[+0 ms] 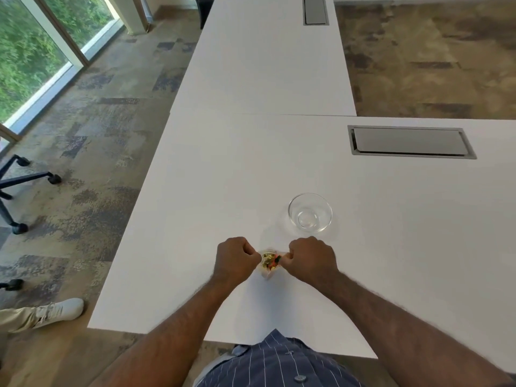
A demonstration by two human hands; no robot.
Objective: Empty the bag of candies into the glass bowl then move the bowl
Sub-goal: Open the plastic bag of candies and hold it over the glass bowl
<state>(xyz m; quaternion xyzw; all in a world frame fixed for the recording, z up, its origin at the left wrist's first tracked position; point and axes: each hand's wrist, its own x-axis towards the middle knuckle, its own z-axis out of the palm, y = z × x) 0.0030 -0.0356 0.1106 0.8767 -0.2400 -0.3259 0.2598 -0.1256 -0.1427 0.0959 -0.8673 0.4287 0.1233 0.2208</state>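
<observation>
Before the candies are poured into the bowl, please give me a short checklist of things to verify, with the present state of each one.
1. Both hands hold the bag of candies: ok. The left hand and the right hand pinch it from either side.
2. Bag is open: cannot tell; the hands hide its top.
3. Glass bowl is upright and empty: ok.
4. Bag is over the bowl: not ok; the bag sits nearer the person, apart from the bowl.
5. No candies spilled on the white table: ok.
</observation>
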